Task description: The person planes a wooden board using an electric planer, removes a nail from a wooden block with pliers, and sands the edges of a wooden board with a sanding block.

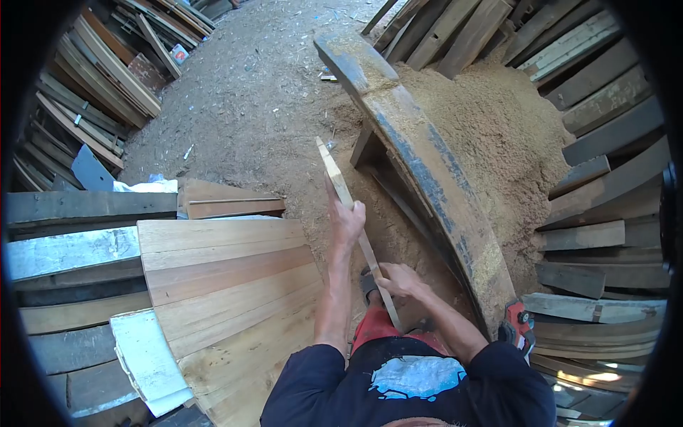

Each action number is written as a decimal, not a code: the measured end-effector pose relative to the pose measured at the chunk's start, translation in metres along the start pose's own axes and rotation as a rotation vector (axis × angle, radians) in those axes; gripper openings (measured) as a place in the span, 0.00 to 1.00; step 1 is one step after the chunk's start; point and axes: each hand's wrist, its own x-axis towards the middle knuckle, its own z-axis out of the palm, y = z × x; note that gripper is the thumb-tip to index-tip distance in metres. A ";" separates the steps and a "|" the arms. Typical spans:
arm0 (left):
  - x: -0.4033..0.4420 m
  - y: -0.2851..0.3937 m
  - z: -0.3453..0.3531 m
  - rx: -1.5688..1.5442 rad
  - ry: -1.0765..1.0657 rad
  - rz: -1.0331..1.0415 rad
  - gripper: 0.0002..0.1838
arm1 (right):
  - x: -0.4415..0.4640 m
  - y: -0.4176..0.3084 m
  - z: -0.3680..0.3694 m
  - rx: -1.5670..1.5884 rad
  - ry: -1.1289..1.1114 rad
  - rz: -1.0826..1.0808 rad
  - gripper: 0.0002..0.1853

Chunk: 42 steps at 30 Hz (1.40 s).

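A long, narrow strip of pale wood [344, 191] slants through the middle of the view, its far end pointing up and away and its near end close to my lap. My left hand [347, 220] is wrapped round the strip at about its middle. Nearer my body, my right hand [400, 280] grips the same strip lower down, its fingers closed on the edge. To the left lies a panel of joined light boards [235, 274], beside my left forearm.
A long, blue-stained, dusty bench [434, 178] runs along my right, with a red power tool [518, 324] at its near end. Sawdust [498, 128] is heaped beyond it. Stacked planks [605, 203] line the right side, and more boards [78, 206] lie at the left.
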 end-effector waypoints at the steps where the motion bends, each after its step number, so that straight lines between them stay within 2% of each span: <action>1: -0.013 0.003 0.001 -0.018 -0.012 0.000 0.52 | -0.021 0.017 -0.010 0.002 0.003 -0.051 0.31; 3: -0.041 0.000 0.007 -0.055 -0.037 0.000 0.52 | -0.067 0.049 -0.037 -0.088 0.077 0.076 0.32; 4: -0.054 0.002 0.009 -0.062 -0.031 0.004 0.52 | -0.091 0.071 -0.053 -0.035 0.125 0.159 0.32; 5: -0.067 0.003 0.011 -0.067 -0.029 0.011 0.52 | -0.119 0.098 -0.059 -0.035 0.390 0.133 0.32; 6: -0.080 0.004 0.014 -0.071 -0.031 0.018 0.52 | -0.144 0.137 -0.063 -0.053 0.522 0.184 0.31; 7: -0.092 -0.005 0.018 -0.056 -0.004 0.028 0.50 | -0.178 0.160 -0.075 -0.074 0.575 0.341 0.31; 9: -0.116 -0.016 0.025 -0.024 0.026 0.026 0.49 | -0.246 0.200 -0.099 -0.039 0.688 0.517 0.28; 11: -0.142 -0.004 0.025 0.021 0.018 -0.024 0.50 | -0.308 0.256 -0.089 -0.147 0.963 0.575 0.25; 14: -0.186 0.056 0.027 0.128 0.043 -0.041 0.48 | -0.370 0.328 -0.063 -0.165 1.016 0.715 0.22; 17: -0.227 0.073 0.031 0.244 0.034 -0.033 0.42 | -0.390 0.307 -0.055 -0.095 0.991 0.616 0.22; 19: -0.252 0.057 0.039 0.234 0.018 -0.048 0.39 | -0.384 0.261 -0.055 0.043 0.944 0.435 0.23; 21: -0.276 0.037 0.051 0.145 0.010 -0.075 0.36 | -0.360 0.226 -0.058 0.009 0.722 0.361 0.25; 23: -0.297 0.065 0.055 0.113 -0.076 -0.216 0.34 | -0.335 0.181 -0.059 0.210 0.554 0.257 0.27; 24: -0.308 0.075 0.057 0.097 -0.123 -0.287 0.33 | -0.324 0.163 -0.057 0.231 0.516 0.148 0.29; 27: -0.336 0.026 0.066 0.174 -0.201 -0.241 0.31 | -0.279 0.122 -0.045 0.405 0.428 -0.153 0.29; 30: -0.362 -0.025 0.083 0.123 -0.229 -0.141 0.30 | -0.241 0.079 -0.043 0.646 0.229 -0.179 0.27; 33: -0.367 0.035 0.077 -0.042 -0.202 -0.058 0.28 | -0.213 0.043 -0.051 0.739 0.020 -0.104 0.26; 34: -0.357 0.096 0.063 -0.092 -0.235 -0.090 0.35 | -0.194 0.044 -0.046 0.820 -0.068 -0.005 0.26; 37: -0.352 0.099 0.051 -0.104 -0.369 -0.102 0.49 | -0.158 0.036 -0.039 0.585 -0.066 -0.064 0.31; 40: -0.346 0.074 0.035 0.050 -0.582 0.074 0.60 | -0.150 0.019 -0.054 0.506 -0.161 0.095 0.30; 41: -0.342 0.071 0.022 0.082 -0.702 0.002 0.68 | -0.151 0.013 -0.059 0.436 -0.146 0.110 0.29; 42: -0.332 0.052 0.012 -0.055 -0.837 -0.148 0.69 | -0.154 0.008 -0.061 0.369 -0.130 0.125 0.28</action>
